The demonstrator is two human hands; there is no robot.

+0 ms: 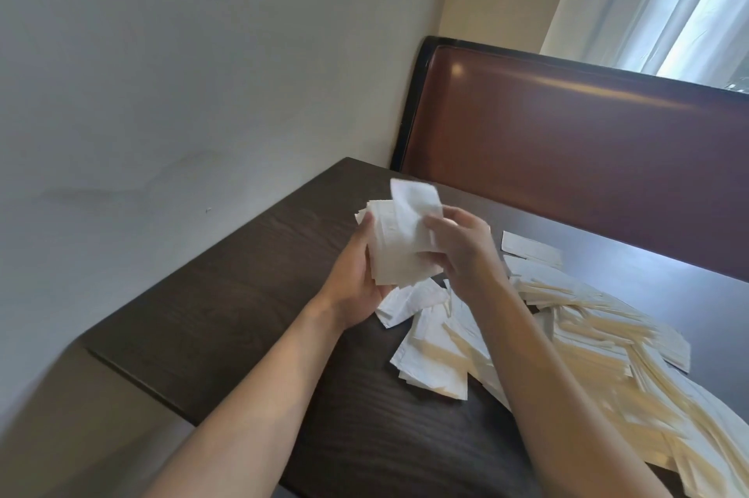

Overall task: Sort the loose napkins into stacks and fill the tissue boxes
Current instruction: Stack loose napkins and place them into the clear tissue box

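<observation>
Both hands are lifted over the surface (227,319); left hand (356,274) grips the stack (399,250) to keep it even; right hand (462,250) pinches one napkin (413,201) onto it; loose napkins (587,335) wait beside.

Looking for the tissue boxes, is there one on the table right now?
No, the dark table shows only loose napkins and the stack in both hands.
</observation>
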